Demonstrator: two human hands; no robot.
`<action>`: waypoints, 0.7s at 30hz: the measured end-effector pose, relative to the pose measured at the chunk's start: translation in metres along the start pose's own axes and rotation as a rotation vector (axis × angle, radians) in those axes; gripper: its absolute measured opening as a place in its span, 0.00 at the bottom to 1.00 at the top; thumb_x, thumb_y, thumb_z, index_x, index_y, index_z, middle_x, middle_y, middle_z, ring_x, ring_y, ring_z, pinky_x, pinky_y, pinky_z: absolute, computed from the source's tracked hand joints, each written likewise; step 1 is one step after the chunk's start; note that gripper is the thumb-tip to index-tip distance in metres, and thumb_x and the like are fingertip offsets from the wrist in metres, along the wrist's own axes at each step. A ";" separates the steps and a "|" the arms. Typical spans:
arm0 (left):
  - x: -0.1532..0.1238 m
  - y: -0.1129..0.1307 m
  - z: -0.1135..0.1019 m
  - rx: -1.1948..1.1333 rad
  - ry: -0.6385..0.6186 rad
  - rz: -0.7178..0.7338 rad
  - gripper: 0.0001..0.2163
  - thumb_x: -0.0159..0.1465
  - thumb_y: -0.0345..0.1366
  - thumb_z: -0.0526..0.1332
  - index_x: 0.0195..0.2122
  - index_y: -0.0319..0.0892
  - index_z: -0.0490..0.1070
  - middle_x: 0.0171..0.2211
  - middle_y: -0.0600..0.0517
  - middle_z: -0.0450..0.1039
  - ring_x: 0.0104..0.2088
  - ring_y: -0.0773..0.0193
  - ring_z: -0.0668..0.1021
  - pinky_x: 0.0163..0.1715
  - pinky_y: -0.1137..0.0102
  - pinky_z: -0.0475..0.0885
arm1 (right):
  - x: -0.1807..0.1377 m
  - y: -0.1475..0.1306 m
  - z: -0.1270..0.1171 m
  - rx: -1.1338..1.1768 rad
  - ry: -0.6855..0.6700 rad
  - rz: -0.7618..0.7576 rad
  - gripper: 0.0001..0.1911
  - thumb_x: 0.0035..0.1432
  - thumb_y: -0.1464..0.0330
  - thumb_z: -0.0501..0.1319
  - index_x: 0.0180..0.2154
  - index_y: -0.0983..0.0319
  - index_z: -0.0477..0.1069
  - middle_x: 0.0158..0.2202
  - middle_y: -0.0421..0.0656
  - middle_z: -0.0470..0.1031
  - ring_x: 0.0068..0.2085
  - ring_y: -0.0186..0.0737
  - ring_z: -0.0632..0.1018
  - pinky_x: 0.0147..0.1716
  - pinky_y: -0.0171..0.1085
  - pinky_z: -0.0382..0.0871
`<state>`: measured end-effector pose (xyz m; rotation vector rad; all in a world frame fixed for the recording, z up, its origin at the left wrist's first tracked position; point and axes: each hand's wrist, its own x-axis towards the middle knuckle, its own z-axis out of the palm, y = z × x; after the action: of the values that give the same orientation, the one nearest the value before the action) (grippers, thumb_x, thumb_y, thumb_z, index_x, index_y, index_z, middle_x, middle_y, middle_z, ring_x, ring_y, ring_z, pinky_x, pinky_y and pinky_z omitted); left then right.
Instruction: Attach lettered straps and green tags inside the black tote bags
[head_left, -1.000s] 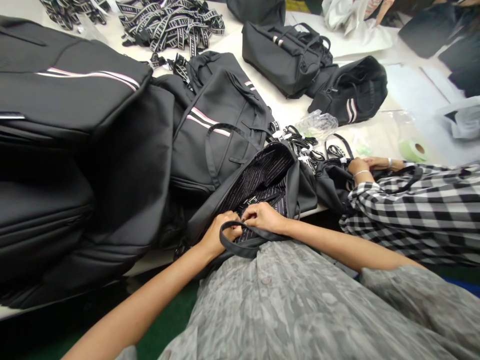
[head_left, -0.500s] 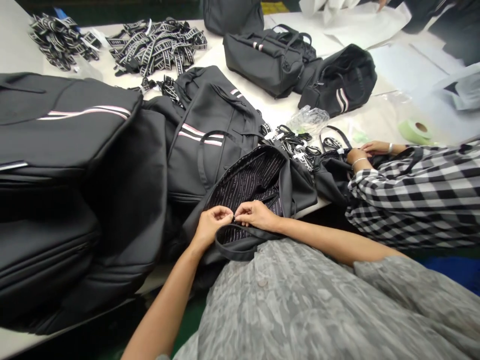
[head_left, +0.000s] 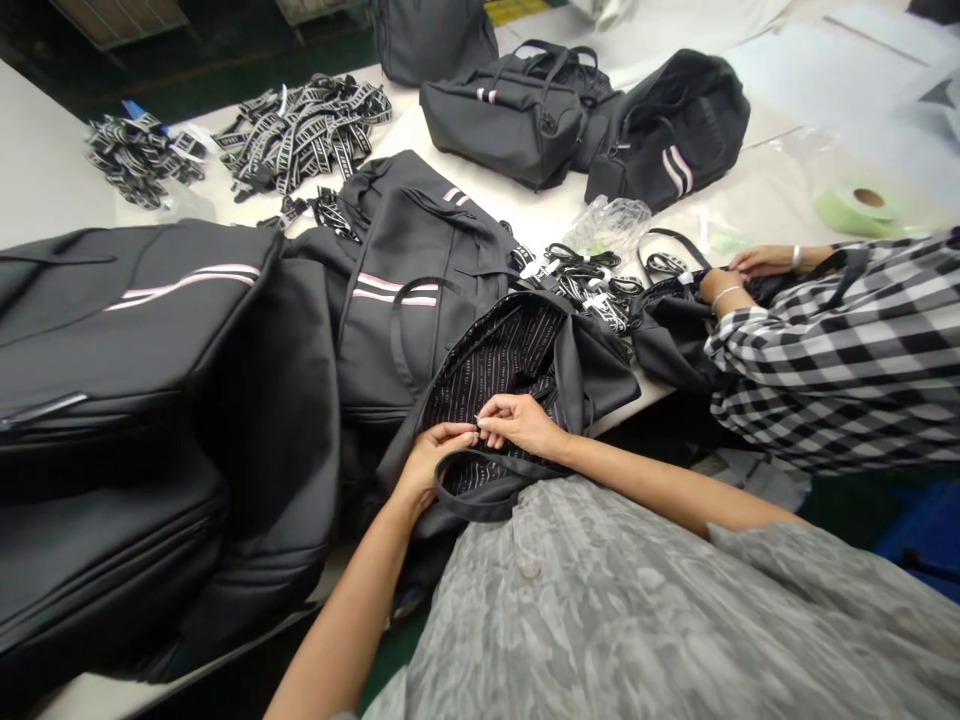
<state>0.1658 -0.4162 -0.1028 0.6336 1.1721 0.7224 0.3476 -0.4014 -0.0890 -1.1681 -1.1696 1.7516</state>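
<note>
An open black bag (head_left: pixel 592 365) with a striped dark lining (head_left: pixel 502 355) lies at the table edge in front of me. My left hand (head_left: pixel 431 455) and my right hand (head_left: pixel 517 422) meet at its near rim, both closed in a pinch on a small part of the lining that I cannot make out. A black carry handle (head_left: pixel 480 505) loops just below my fingers. Behind the open bag stands another black bag with pink and white stripes (head_left: pixel 405 270).
A stack of black bags (head_left: pixel 127 400) fills the left. Striped straps (head_left: pixel 300 135) lie at the back, more black bags (head_left: pixel 510 110) beyond. A co-worker's checked sleeve (head_left: pixel 832 340) and hands (head_left: pixel 731 280) work on a bag at right. A green tape roll (head_left: pixel 859 205) sits far right.
The view has tilted upward, showing more of the far table. My two hands have stayed pinched together at the bag's rim, shifting only slightly.
</note>
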 end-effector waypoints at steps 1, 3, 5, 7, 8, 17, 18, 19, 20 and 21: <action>0.000 0.000 0.000 0.019 0.000 0.005 0.18 0.46 0.36 0.73 0.38 0.36 0.77 0.35 0.46 0.79 0.36 0.64 0.79 0.45 0.69 0.71 | 0.000 0.001 0.000 -0.016 0.007 -0.006 0.11 0.51 0.64 0.65 0.31 0.66 0.70 0.22 0.40 0.75 0.21 0.31 0.75 0.21 0.29 0.72; 0.001 0.000 0.000 0.040 0.004 0.021 0.18 0.46 0.36 0.73 0.38 0.37 0.78 0.38 0.46 0.79 0.39 0.63 0.78 0.48 0.68 0.69 | 0.001 0.002 0.000 -0.036 0.023 -0.009 0.10 0.51 0.66 0.65 0.31 0.66 0.70 0.21 0.39 0.74 0.21 0.31 0.75 0.21 0.29 0.71; 0.000 0.000 0.001 0.059 0.021 0.048 0.17 0.46 0.37 0.74 0.37 0.38 0.78 0.41 0.45 0.78 0.41 0.62 0.78 0.49 0.67 0.68 | 0.001 0.003 0.000 -0.049 0.026 -0.002 0.08 0.51 0.67 0.64 0.30 0.67 0.71 0.21 0.39 0.74 0.21 0.31 0.75 0.21 0.29 0.71; 0.000 -0.001 0.001 0.103 0.036 0.082 0.15 0.46 0.37 0.73 0.36 0.39 0.79 0.44 0.46 0.77 0.41 0.61 0.77 0.48 0.67 0.69 | 0.001 0.002 0.000 -0.072 0.019 0.007 0.06 0.51 0.69 0.63 0.30 0.67 0.71 0.21 0.39 0.74 0.21 0.31 0.75 0.21 0.29 0.71; -0.001 -0.001 0.001 0.130 0.042 0.100 0.15 0.47 0.38 0.73 0.35 0.39 0.79 0.45 0.46 0.76 0.41 0.61 0.77 0.47 0.68 0.69 | 0.001 0.001 0.000 -0.087 0.017 0.010 0.05 0.51 0.70 0.63 0.30 0.67 0.71 0.21 0.39 0.74 0.22 0.31 0.75 0.21 0.29 0.71; 0.005 -0.007 -0.002 0.086 0.062 0.218 0.13 0.49 0.40 0.70 0.34 0.40 0.75 0.33 0.52 0.74 0.33 0.67 0.75 0.38 0.72 0.70 | 0.002 0.000 0.003 -0.151 -0.021 0.082 0.05 0.52 0.70 0.63 0.29 0.66 0.71 0.20 0.39 0.74 0.19 0.30 0.74 0.17 0.27 0.69; 0.005 -0.007 -0.002 0.062 0.051 0.216 0.13 0.49 0.39 0.70 0.33 0.40 0.74 0.34 0.52 0.74 0.32 0.68 0.75 0.37 0.73 0.70 | 0.002 0.000 0.003 -0.148 -0.029 0.086 0.06 0.52 0.69 0.63 0.29 0.66 0.71 0.20 0.39 0.74 0.19 0.30 0.74 0.17 0.27 0.69; 0.005 -0.006 -0.002 0.038 0.042 0.209 0.13 0.49 0.39 0.70 0.32 0.40 0.74 0.35 0.52 0.74 0.32 0.69 0.75 0.37 0.74 0.70 | 0.003 0.000 0.003 -0.137 -0.035 0.086 0.06 0.52 0.69 0.64 0.29 0.66 0.71 0.20 0.39 0.74 0.20 0.30 0.74 0.18 0.27 0.69; 0.005 -0.005 -0.001 0.009 0.037 0.198 0.13 0.48 0.38 0.71 0.32 0.40 0.73 0.35 0.52 0.74 0.32 0.70 0.75 0.37 0.74 0.70 | 0.004 0.001 0.004 -0.122 -0.043 0.083 0.07 0.52 0.68 0.64 0.29 0.66 0.71 0.20 0.39 0.74 0.20 0.31 0.75 0.18 0.28 0.70; 0.004 -0.004 0.000 -0.022 0.033 0.184 0.14 0.47 0.38 0.72 0.32 0.39 0.73 0.35 0.52 0.75 0.32 0.70 0.75 0.37 0.74 0.70 | 0.004 0.001 0.005 -0.106 -0.053 0.078 0.07 0.52 0.68 0.64 0.30 0.66 0.71 0.21 0.39 0.74 0.21 0.31 0.75 0.19 0.28 0.70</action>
<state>0.1670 -0.4156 -0.1088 0.7200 1.1447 0.9033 0.3418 -0.3994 -0.0904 -1.2511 -1.2771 1.8074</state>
